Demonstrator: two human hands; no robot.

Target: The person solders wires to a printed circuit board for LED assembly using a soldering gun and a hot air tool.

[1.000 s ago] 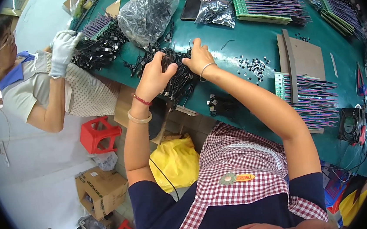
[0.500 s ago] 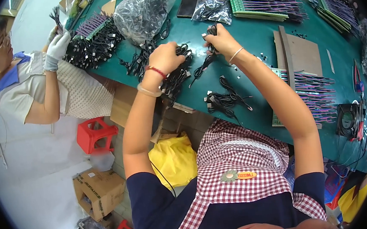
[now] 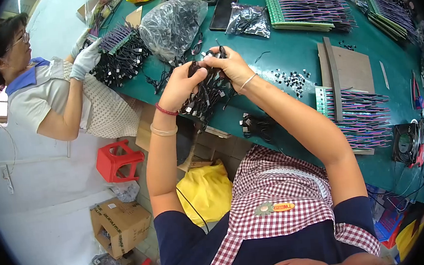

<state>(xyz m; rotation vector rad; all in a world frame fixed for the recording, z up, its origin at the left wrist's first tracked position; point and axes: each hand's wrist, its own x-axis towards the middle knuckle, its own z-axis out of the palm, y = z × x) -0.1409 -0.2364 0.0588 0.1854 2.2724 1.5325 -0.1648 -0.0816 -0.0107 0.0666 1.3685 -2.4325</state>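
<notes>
My left hand (image 3: 182, 88) and my right hand (image 3: 228, 66) are close together over a heap of black cables (image 3: 204, 102) with small light plugs, at the near edge of the green table. Fingers of both hands are closed round black cable; the exact grip is partly hidden by the fingers and the heap. A separate bundle of black cables (image 3: 257, 124) lies to the right, partly under my right forearm. Beyond my hands sits a clear plastic bag (image 3: 172, 27) full of dark cables.
Small loose pieces (image 3: 293, 81) lie scattered right of my hands. Farther right are a metal bar (image 3: 332, 71) on wired green circuit boards (image 3: 322, 101), another board stack (image 3: 274, 7) and a small fan (image 3: 403, 141). A phone (image 3: 223, 13) lies behind. At left, a gloved co-worker (image 3: 47, 96) handles cables.
My right hand has moved left to meet my left hand over the heap. More small pieces show on the table. The co-worker's raised hands have come down to the cable pile.
</notes>
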